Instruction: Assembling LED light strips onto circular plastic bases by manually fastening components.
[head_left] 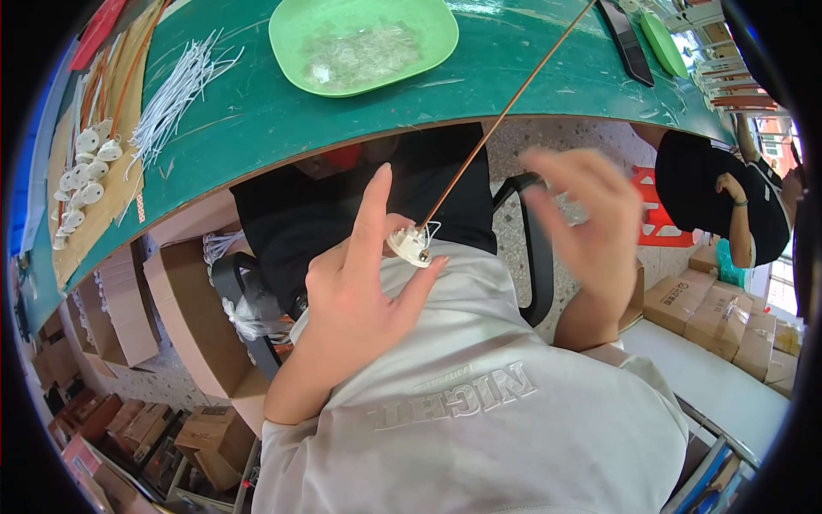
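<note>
My left hand (351, 287) pinches a white disc-shaped cap (409, 248) between its fingers and thumb, with the index finger stretched upward. A thin copper-coloured rod (497, 120) rises from the cap and slants up to the right, past the table edge. A short loop of white wire stands out beside the rod's foot. To the right, my right hand (591, 218) is raised apart from the cap. Motion blurs its fingers, and whether they hold anything does not show.
On the green table (231, 120) are a light green tray (289, 51) of clear flakes, white wires (180, 94), similar white caps (84, 176) on cardboard, and a black phone-like slab (627, 43). A chair armrest (538, 265), cartons (711, 313) and another person (706, 180) are nearby.
</note>
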`<state>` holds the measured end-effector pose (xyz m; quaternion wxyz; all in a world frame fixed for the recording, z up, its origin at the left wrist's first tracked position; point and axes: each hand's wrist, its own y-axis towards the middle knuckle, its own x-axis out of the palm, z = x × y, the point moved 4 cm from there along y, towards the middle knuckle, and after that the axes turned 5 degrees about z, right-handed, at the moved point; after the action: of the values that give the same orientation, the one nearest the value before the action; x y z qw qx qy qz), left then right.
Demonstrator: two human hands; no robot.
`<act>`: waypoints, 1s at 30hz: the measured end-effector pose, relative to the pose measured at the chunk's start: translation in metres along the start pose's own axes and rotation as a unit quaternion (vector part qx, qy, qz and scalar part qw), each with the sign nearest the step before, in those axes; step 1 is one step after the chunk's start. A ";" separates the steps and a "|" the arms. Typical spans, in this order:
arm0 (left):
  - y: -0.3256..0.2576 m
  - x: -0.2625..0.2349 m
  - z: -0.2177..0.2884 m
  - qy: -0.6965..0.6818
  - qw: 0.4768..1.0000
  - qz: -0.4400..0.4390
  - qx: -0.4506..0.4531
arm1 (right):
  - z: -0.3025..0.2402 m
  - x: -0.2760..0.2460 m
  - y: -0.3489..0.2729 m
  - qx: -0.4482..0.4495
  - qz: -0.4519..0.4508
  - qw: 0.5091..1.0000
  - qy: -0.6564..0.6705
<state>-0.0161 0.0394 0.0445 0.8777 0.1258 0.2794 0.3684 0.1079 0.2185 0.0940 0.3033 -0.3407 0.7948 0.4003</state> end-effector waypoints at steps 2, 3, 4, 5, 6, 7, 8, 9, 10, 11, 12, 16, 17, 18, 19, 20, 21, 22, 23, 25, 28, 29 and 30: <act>0.001 0.000 0.001 0.014 1.000 -0.001 0.007 | -0.029 0.019 -0.005 -0.048 -0.032 0.992 0.115; 0.002 0.000 0.003 0.032 0.999 0.005 0.024 | -0.035 0.026 -0.005 -0.113 -0.029 0.982 0.145; 0.002 -0.001 0.003 0.049 0.998 0.012 0.040 | -0.040 0.031 -0.004 -0.113 -0.027 0.983 0.145; 0.001 -0.001 0.003 0.049 0.998 0.012 0.041 | -0.047 0.035 -0.004 -0.130 -0.029 0.979 0.152; 0.001 -0.001 0.003 0.059 0.997 0.010 0.043 | -0.052 0.038 -0.003 -0.147 -0.031 0.976 0.160; 0.000 -0.001 0.002 0.069 0.997 0.011 0.042 | -0.054 0.042 -0.003 -0.155 -0.025 0.975 0.156; 0.000 -0.002 0.002 0.070 0.997 0.012 0.041 | -0.055 0.042 -0.001 -0.157 -0.026 0.975 0.158; 0.000 -0.001 0.002 0.071 0.996 0.013 0.045 | -0.057 0.042 0.000 -0.158 -0.041 0.977 0.140; -0.001 -0.001 0.003 0.071 0.996 0.013 0.049 | -0.057 0.044 0.001 -0.159 -0.057 0.978 0.122; -0.001 -0.001 0.003 0.071 0.996 0.014 0.047 | -0.058 0.045 0.001 -0.160 -0.058 0.978 0.123; -0.001 -0.001 0.003 0.072 0.996 0.007 0.043 | -0.058 0.046 0.000 -0.170 -0.057 0.978 0.108; -0.003 0.003 0.001 0.097 0.994 -0.009 0.051 | -0.058 0.051 -0.001 -0.177 -0.080 0.979 0.069; -0.002 0.003 0.001 0.096 0.994 -0.012 0.051 | -0.058 0.051 -0.001 -0.174 -0.080 0.979 0.069; -0.001 0.002 0.002 0.089 0.995 -0.014 0.049 | -0.059 0.051 -0.001 -0.187 -0.081 0.977 0.071; 0.000 0.002 0.003 0.081 0.995 -0.015 0.048 | -0.059 0.051 -0.001 -0.201 -0.081 0.974 0.071; 0.000 0.003 0.002 0.079 0.996 -0.016 0.049 | -0.056 0.050 -0.001 -0.199 -0.081 0.974 0.070; 0.000 0.003 -0.001 0.054 0.998 -0.010 0.030 | -0.051 0.045 -0.002 -0.189 -0.057 0.971 0.133; 0.000 0.003 -0.004 0.031 0.999 -0.002 0.012 | -0.046 0.038 -0.002 -0.179 -0.033 0.963 0.197; -0.002 0.003 -0.008 0.032 0.999 0.001 0.010 | -0.040 0.033 -0.001 -0.181 -0.035 0.962 0.199; -0.007 0.004 -0.021 -0.103 0.991 0.004 -0.086 | -0.022 0.008 0.003 -0.159 0.074 0.982 0.071; -0.007 0.005 -0.019 -0.300 0.941 -0.006 -0.155 | 0.021 -0.011 0.006 0.060 0.178 0.979 0.079; -0.008 0.003 -0.018 -0.300 0.941 -0.004 -0.155 | 0.032 -0.017 0.009 0.091 0.184 0.978 0.037; -0.009 0.004 -0.018 -0.345 0.922 -0.019 -0.176 | 0.049 -0.025 0.005 0.090 0.183 0.978 0.038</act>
<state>-0.0196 0.0361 0.0243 0.9346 0.0832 -0.1081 0.3285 0.1286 0.2697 0.0903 0.2243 -0.1761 0.8872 0.3627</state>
